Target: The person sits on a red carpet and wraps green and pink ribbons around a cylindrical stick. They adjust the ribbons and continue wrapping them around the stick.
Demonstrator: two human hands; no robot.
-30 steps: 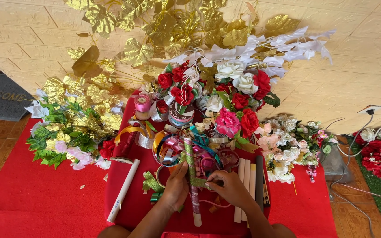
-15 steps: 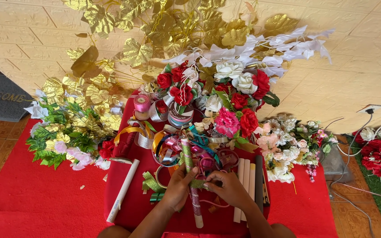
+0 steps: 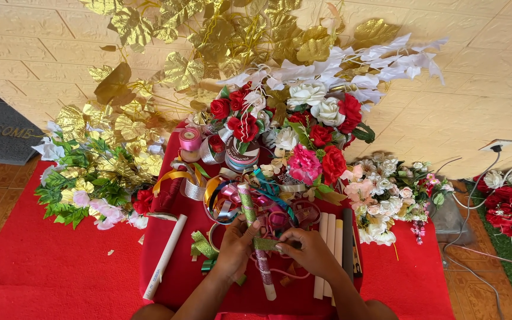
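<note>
While hemmed by ribbons, left hand, right hand (2 grips) pinching glitter stick.

— What do we see moved over the last second?

— The glitter-wrapped stick has swung. Earlier it lay nearly straight up and down in front of us; now its top end leans left toward the ribbon loops and its white lower end points down to the right.

— And our hands?

— Our left hand has crept up the stick and now closes around its middle. Our right hand has drawn in from the right, and its fingertips pinch the green glitter ribbon right against the stick, where before they sat a little apart from it.
</note>
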